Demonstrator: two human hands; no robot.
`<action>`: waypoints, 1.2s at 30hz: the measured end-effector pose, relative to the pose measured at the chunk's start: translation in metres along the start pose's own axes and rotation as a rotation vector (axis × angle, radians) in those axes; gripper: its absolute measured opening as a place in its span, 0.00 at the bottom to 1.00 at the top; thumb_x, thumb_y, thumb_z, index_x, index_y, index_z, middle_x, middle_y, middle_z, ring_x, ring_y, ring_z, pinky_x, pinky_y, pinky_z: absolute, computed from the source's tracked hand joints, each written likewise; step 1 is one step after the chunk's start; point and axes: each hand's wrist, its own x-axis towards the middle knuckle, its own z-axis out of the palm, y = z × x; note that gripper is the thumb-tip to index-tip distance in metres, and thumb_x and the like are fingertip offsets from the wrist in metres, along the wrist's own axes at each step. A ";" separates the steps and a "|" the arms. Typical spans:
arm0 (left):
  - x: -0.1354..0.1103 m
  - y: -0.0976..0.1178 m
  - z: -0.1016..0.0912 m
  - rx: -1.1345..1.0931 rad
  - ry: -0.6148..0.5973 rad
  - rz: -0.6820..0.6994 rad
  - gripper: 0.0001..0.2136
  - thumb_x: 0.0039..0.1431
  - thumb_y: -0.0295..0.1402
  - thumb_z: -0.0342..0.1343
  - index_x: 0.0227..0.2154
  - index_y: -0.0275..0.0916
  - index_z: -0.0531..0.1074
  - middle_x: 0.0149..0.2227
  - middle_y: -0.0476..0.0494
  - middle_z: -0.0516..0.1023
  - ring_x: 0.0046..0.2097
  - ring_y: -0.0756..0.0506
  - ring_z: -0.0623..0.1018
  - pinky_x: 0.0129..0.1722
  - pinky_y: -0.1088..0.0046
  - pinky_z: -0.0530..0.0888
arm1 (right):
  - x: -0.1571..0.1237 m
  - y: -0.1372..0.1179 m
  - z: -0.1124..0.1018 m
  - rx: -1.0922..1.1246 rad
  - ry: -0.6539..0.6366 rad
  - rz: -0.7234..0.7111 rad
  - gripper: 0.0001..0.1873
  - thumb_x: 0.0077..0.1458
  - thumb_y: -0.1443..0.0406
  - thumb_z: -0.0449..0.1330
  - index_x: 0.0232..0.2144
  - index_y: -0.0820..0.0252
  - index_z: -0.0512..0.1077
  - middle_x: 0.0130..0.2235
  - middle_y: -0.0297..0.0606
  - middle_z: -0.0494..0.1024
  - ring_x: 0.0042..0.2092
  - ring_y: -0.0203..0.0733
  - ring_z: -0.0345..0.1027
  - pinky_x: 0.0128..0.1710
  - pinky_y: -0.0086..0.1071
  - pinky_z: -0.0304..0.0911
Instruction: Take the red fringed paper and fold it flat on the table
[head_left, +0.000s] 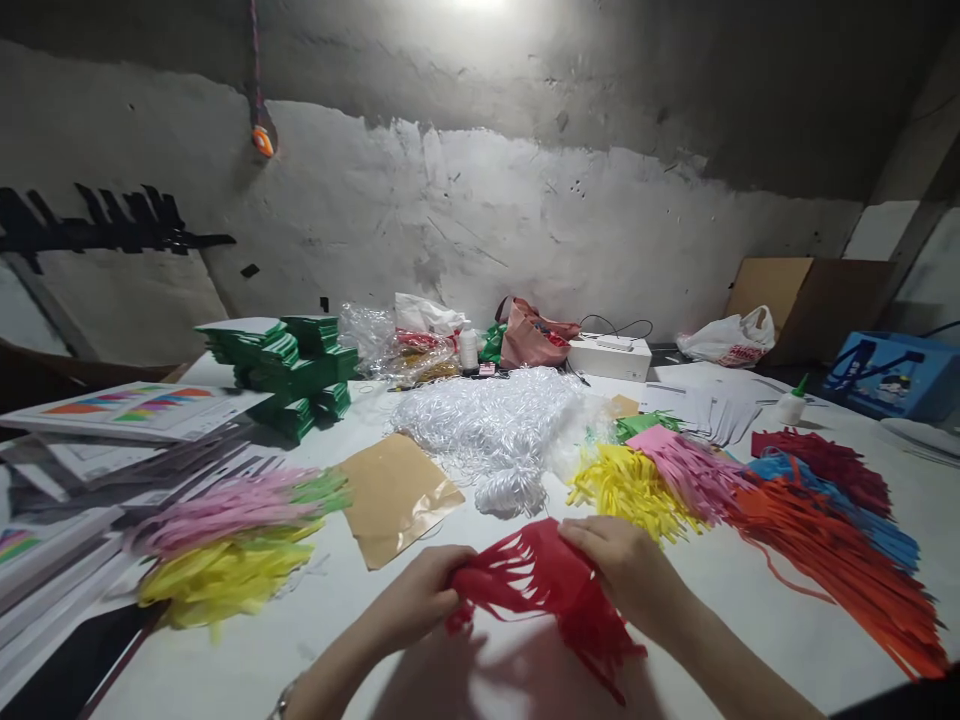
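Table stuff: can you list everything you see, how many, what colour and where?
red fringed paper: one, red, front middle, held by both hands
fringed paper piles: several, pink, yellow, green, left side
more fringed paper: several, yellow, pink, orange, blue, dark red, right side
white ribbon heap: one, white, centre
brown sheet: one, brown, left of centre
green boxes: a stack, green, back left
printed sheets: several, white with colour bars, far left
glue bottle: one, white with green cap, back right
white box: one, white, back middle
blue bag: one, blue, far right
table: one, white
left hand: grip on the red paper
right hand: grip on the red paper
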 end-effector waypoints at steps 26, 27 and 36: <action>-0.042 -0.031 0.101 0.957 0.216 0.550 0.31 0.53 0.27 0.58 0.63 0.38 0.64 0.61 0.35 0.75 0.59 0.32 0.75 0.55 0.50 0.74 | -0.104 -0.055 0.103 -0.250 -0.108 0.042 0.21 0.57 0.69 0.55 0.51 0.70 0.76 0.55 0.53 0.77 0.57 0.53 0.71 0.55 0.41 0.68; -0.035 -0.033 0.107 0.989 0.191 0.551 0.29 0.54 0.24 0.56 0.61 0.37 0.66 0.58 0.36 0.78 0.56 0.34 0.77 0.54 0.53 0.74 | -0.105 -0.054 0.102 -0.239 -0.104 0.026 0.20 0.57 0.70 0.55 0.51 0.70 0.76 0.55 0.52 0.78 0.57 0.51 0.72 0.57 0.40 0.67; -0.077 -0.065 0.055 1.217 0.204 0.600 0.23 0.58 0.18 0.48 0.53 0.39 0.74 0.53 0.43 0.83 0.51 0.39 0.81 0.70 0.47 0.32 | -0.111 -0.035 0.082 -0.159 -0.226 -0.149 0.22 0.64 0.73 0.49 0.55 0.65 0.74 0.57 0.44 0.77 0.59 0.45 0.70 0.58 0.35 0.68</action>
